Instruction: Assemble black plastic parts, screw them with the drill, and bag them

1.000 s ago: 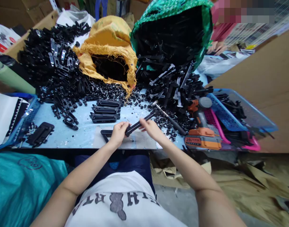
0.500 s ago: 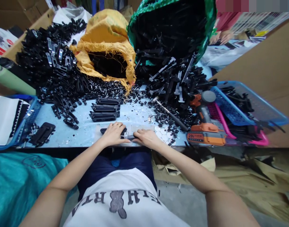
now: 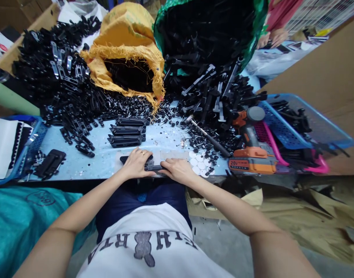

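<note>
My left hand [image 3: 137,163] and my right hand [image 3: 177,170] rest on a long black plastic bar [image 3: 151,166] lying flat near the front edge of the pale blue table [image 3: 104,154]. Both hands press down on it, fingers curled over its top. The bar's left end [image 3: 124,158] sticks out past my left hand. Three assembled black bars [image 3: 127,132] lie stacked in a row just behind. Several white round pads [image 3: 198,164] sit to the right of my right hand.
An orange cordless drill [image 3: 249,148] and a hammer [image 3: 204,134] lie to the right. Piles of black plastic parts [image 3: 64,77] spill from a yellow sack [image 3: 127,50] and a green sack [image 3: 211,34]. Blue baskets [image 3: 304,123] stand at both sides. Another person's hands [image 3: 271,38] show far back.
A second ago both hands held the black bar raised and slanted above the table. They have since lowered it flat onto the table's front edge and now press on it.
</note>
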